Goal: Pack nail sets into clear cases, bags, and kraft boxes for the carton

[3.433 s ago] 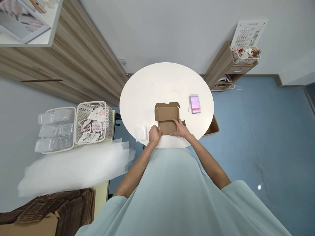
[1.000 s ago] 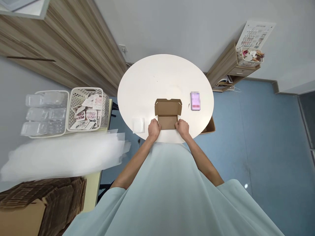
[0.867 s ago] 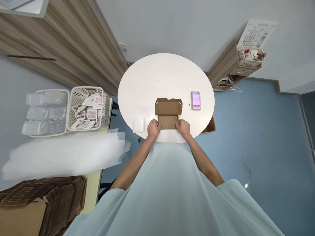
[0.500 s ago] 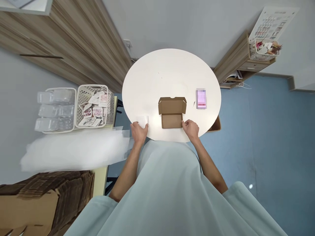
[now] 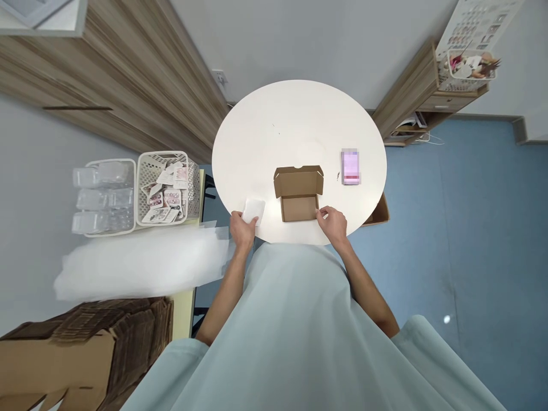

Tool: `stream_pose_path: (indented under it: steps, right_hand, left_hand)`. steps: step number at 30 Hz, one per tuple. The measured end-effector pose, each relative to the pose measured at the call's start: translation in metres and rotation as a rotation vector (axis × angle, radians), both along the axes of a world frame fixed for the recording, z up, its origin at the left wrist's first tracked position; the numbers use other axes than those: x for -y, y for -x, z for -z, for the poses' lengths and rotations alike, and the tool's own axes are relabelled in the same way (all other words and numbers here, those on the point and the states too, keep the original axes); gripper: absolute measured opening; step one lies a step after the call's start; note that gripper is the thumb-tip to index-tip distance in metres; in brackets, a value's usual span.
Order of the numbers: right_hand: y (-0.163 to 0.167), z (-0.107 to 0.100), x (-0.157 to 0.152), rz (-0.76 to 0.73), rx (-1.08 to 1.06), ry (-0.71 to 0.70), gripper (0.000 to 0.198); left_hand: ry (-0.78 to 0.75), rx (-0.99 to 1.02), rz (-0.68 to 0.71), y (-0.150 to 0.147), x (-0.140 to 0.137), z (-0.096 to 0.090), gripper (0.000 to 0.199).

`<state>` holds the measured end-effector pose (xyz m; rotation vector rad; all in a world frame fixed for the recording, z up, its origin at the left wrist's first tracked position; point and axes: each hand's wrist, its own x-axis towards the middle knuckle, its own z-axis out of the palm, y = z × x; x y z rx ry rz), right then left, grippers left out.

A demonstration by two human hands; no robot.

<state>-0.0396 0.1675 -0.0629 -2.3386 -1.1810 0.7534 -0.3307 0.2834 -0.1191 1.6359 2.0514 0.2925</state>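
Observation:
An open brown cardboard box (image 5: 299,209) lies near the front edge of the round white table (image 5: 295,114), its lid folded up and back. No contents show inside it. My right hand (image 5: 333,224) pinches the box's front right corner between thumb and curled fingers. To the left of the box, my left hand (image 5: 242,229) grips a small white flat packet (image 5: 254,210) by its near side, thumb on top. The packet is tilted up a little at the table's edge; what it is made of or wraps I cannot tell.
A pixelated pink item (image 5: 350,167) lies at the table's right. On the left side stand a white basket (image 5: 149,165) of small cards, a basket of clear plastic boxes (image 5: 103,200), a pile of white translucent sheets (image 5: 141,265) and stacked flat cardboard (image 5: 55,365).
My left hand has raised and tilted the white packet, shifting it slightly right towards the box. My right hand stays at the box corner. The camera view has shifted a little.

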Motion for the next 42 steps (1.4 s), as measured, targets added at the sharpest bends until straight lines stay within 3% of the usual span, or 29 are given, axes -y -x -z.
stream_pose_path:
  steps: [5, 9, 12, 15, 18, 21, 24, 26, 28, 30, 34, 42]
  right_hand:
    - [0.004, -0.025, -0.006, -0.062, -0.068, -0.095, 0.029]
    - [0.006, -0.047, -0.011, -0.157, -0.185, -0.267, 0.026]
    - [0.011, -0.057, -0.015, -0.304, -0.274, -0.368, 0.051]
    - [0.017, -0.056, -0.019, -0.460, -0.357, -0.352, 0.072]
    - [0.021, -0.042, -0.021, -0.491, -0.440, -0.304, 0.066]
    - [0.019, -0.025, -0.022, -0.334, -0.476, -0.273, 0.059]
    - [0.013, -0.010, -0.022, -0.156, -0.455, -0.277, 0.058]
    - [0.009, -0.003, -0.024, -0.085, -0.424, -0.283, 0.049]
    - [0.006, 0.005, -0.026, -0.054, -0.384, -0.261, 0.030]
    - [0.005, 0.012, -0.029, -0.050, -0.342, -0.216, 0.020]
    - [0.002, 0.023, -0.036, -0.101, -0.212, -0.085, 0.023]
    - [0.005, 0.031, -0.042, -0.344, -0.006, 0.130, 0.030]
  left_hand:
    - [0.027, 0.231, 0.027, 0.005, 0.002, -0.018, 0.027]
    - [0.046, 0.506, 0.156, 0.016, 0.009, -0.041, 0.029]
    - [0.094, 0.624, 0.285, 0.012, 0.014, -0.059, 0.034]
    - [0.137, 0.651, 0.377, -0.006, 0.013, -0.073, 0.037]
    - [0.167, 0.649, 0.441, -0.030, 0.007, -0.077, 0.038]
    - [0.179, 0.687, 0.458, -0.052, 0.004, -0.073, 0.049]
    - [0.136, 0.688, 0.333, -0.070, 0.007, -0.064, 0.066]
    - [0.084, 0.648, 0.226, -0.082, 0.010, -0.057, 0.058]
    - [0.026, 0.607, 0.185, -0.094, 0.013, -0.051, 0.035]
    - [-0.012, 0.588, 0.207, -0.103, 0.013, -0.046, 0.019]
    - [0.014, 0.577, 0.315, -0.113, 0.008, -0.032, 0.006]
    - [0.077, 0.404, 0.530, -0.110, 0.009, -0.004, 0.027]
